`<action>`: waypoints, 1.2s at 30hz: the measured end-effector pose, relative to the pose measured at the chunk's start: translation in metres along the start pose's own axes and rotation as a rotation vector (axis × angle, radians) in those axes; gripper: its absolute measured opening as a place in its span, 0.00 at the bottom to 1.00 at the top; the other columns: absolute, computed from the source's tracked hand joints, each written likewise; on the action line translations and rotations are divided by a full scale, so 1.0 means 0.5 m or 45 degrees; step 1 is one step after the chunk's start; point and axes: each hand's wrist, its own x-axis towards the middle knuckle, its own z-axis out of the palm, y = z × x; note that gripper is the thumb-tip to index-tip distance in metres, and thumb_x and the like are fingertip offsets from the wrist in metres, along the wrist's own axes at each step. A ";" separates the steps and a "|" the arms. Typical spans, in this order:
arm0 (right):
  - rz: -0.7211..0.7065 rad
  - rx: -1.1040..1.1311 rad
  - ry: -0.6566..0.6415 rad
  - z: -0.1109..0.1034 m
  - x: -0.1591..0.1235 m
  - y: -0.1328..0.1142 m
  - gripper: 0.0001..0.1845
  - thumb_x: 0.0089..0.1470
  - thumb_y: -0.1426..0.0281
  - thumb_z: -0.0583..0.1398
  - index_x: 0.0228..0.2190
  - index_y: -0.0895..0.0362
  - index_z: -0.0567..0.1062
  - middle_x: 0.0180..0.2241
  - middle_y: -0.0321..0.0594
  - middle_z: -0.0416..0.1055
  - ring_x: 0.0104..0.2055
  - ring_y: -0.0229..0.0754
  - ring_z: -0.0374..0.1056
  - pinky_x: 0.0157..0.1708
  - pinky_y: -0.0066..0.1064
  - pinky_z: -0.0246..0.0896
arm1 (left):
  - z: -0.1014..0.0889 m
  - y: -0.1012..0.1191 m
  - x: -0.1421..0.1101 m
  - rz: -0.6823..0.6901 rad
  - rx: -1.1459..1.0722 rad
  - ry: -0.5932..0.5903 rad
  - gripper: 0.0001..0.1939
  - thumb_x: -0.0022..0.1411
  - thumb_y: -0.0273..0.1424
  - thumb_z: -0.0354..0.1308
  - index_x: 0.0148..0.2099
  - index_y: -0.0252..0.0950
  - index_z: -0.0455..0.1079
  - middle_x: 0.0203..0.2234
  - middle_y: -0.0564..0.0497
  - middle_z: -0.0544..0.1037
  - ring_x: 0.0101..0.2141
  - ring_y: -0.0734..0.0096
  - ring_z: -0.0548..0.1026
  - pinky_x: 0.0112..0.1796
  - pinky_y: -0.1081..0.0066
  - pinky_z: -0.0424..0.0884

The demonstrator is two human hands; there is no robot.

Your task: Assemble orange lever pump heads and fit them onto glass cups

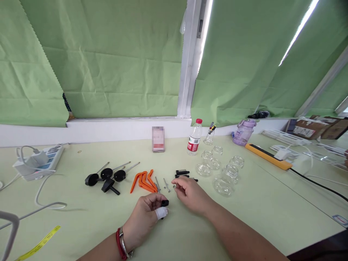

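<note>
gripping a black plastic part [164, 203] over the near side of the bench [190, 239], the left hand [146, 213] is closed around it, while the right hand [192, 194] curls at a small metal piece [174, 186], whether pinched or merely touched i cannot tell; this looks like a hardware-picking step, calling for a fine, precise grasp. beyond lie screws [166, 185] beside orange levers [145, 182], and black spring-fitted parts [182, 172]; farther right stand open-mouthed glass jars [223, 185], a red-capped plastic bottle [194, 140] and a glass jar [209, 140] holding screwdrivers [211, 130].
</note>
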 end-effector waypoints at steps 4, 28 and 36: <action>-0.283 0.342 0.173 0.010 -0.008 -0.031 0.10 0.57 0.73 0.53 0.41 0.56 0.70 0.35 0.41 0.67 0.34 0.38 0.64 0.35 0.29 0.62 | 0.001 0.001 0.000 0.044 0.020 -0.018 0.12 0.44 0.30 0.66 0.34 0.34 0.74 0.25 0.52 0.73 0.26 0.72 0.67 0.30 0.72 0.64; -0.357 0.384 0.018 0.045 -0.015 -0.038 0.08 0.51 0.78 0.56 0.33 0.55 0.69 0.30 0.36 0.65 0.28 0.34 0.59 0.28 0.26 0.58 | 0.005 0.013 -0.004 0.143 -0.036 -0.168 0.12 0.47 0.34 0.67 0.34 0.33 0.75 0.26 0.50 0.75 0.32 0.65 0.71 0.36 0.69 0.67; -0.398 0.340 -0.053 0.040 -0.015 -0.038 0.05 0.50 0.77 0.57 0.29 0.56 0.71 0.34 0.38 0.64 0.29 0.34 0.60 0.28 0.26 0.57 | 0.002 0.009 0.000 0.152 -0.024 -0.154 0.07 0.49 0.29 0.65 0.32 0.33 0.73 0.25 0.52 0.73 0.30 0.69 0.69 0.33 0.71 0.65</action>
